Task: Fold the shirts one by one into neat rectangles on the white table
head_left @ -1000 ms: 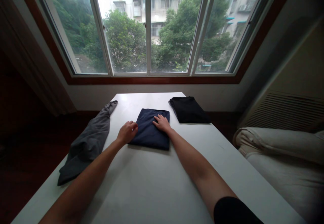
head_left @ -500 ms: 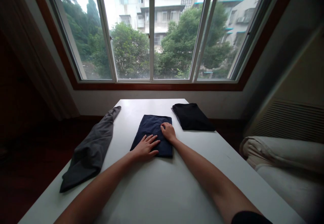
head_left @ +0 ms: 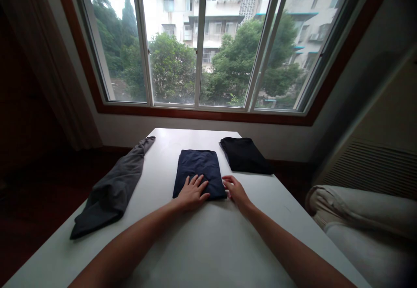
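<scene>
Hands (head_left: 191,194) at folded, apparently navy cloth (head_left: 197,162).

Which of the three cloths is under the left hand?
The folded navy rectangular cloth, in the middle: the left hand lies on it. No hand is on the rumpled grey cloth or the folded black cloth.

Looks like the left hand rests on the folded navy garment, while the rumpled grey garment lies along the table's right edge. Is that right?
Not quite: the rumpled grey garment lies along the left edge of the table, as the head view shows. The left hand does rest on the folded navy garment.
</scene>
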Demonstrator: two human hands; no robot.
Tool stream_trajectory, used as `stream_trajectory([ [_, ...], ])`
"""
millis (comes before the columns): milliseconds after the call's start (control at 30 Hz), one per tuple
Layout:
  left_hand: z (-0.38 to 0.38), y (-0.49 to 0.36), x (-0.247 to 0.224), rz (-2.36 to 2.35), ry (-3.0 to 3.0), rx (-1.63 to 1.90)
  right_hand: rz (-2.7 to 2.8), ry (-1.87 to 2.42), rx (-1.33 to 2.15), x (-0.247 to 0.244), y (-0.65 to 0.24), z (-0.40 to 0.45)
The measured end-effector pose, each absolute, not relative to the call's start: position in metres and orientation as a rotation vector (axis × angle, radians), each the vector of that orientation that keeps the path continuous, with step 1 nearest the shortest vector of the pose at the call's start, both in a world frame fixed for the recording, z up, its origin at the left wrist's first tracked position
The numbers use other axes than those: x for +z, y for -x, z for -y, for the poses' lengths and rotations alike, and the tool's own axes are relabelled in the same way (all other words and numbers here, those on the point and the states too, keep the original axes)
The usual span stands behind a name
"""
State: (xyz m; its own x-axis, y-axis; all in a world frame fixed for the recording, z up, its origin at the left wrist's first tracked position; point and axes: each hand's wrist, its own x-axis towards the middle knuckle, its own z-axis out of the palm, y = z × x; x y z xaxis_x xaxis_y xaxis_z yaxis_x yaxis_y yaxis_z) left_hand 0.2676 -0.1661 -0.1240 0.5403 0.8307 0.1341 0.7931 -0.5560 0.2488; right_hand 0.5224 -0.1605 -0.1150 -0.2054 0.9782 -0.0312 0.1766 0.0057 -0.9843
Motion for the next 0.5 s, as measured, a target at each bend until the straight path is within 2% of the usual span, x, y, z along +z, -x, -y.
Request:
stream_trajectory([
  [100, 0.172, -0.259, -0.124, -1.365, -2.618, 0.343, 1.426, 1.223, 1.214, -0.098, -0.525, 0.171],
  [367, 0.173, -0.243, -0.124, -1.428, -2.591, 0.373, 1.695, 1.011, 1.758, -0.070, -0.530, 0.189],
  [500, 0.172, -0.243, -0.126, -1.414, -2.606, 0.405, 1.562, 0.885, 1.784, -0.072, -0.527, 0.193],
])
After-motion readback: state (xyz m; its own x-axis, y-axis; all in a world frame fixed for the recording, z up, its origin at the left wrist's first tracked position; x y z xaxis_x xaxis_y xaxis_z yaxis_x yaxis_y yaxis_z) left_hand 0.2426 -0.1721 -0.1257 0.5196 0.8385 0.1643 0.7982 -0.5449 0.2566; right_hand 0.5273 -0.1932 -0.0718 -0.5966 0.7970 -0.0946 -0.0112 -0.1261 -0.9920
